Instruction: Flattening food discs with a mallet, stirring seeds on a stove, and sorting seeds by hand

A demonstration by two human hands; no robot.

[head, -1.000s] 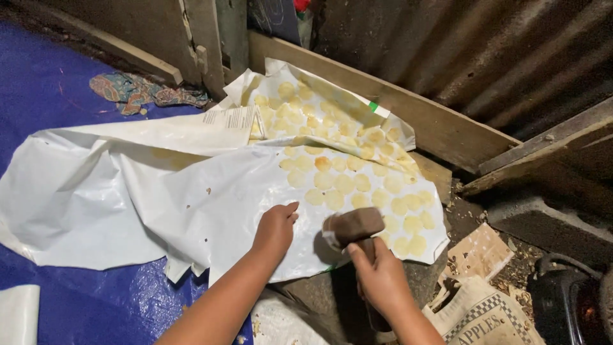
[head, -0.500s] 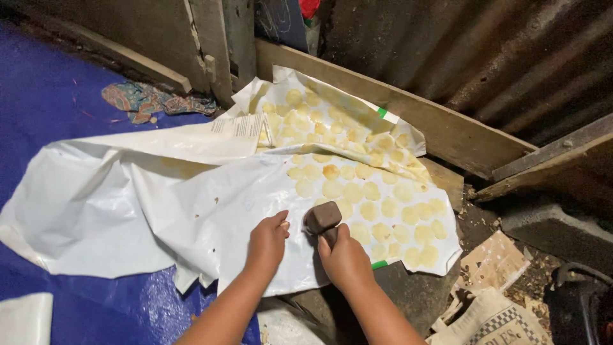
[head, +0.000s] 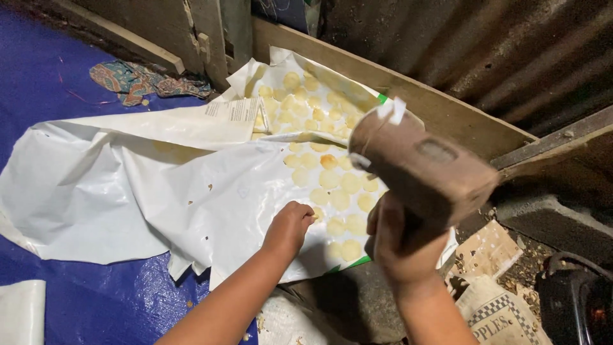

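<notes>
Head view shows the right hand [head: 399, 246] closed in a firm grip around the handle of a heavy brown block-headed mallet [head: 424, 169], which is raised off the surface and fills the middle right of the frame; a scrap of white material clings to the top edge of its head. The left hand [head: 288, 227] rests knuckles-up on a large white plastic sheet [head: 159, 191], its fingers curled under and pressing down near a cluster of small round pale-yellow discs [head: 332, 191]; whether that hand pinches anything, I cannot tell. The discs lie in rows across the right part of the sheet, and more of them cover a second, folded-up flap of the sheet just behind, toward a long wooden plank [head: 408, 96]. The sheet lies crumpled over a blue tarpaulin [head: 38, 96] that covers the floor on the left. A patterned multicoloured cloth scrap [head: 143, 80] lies on the tarpaulin near the far wooden boards. Behind the plank stands a dark corrugated metal wall [head: 479, 45]. At the lower right, beside the right forearm, lie torn pieces of brown cardboard [head: 488, 246] and a printed paper sack [head: 501, 316].
</notes>
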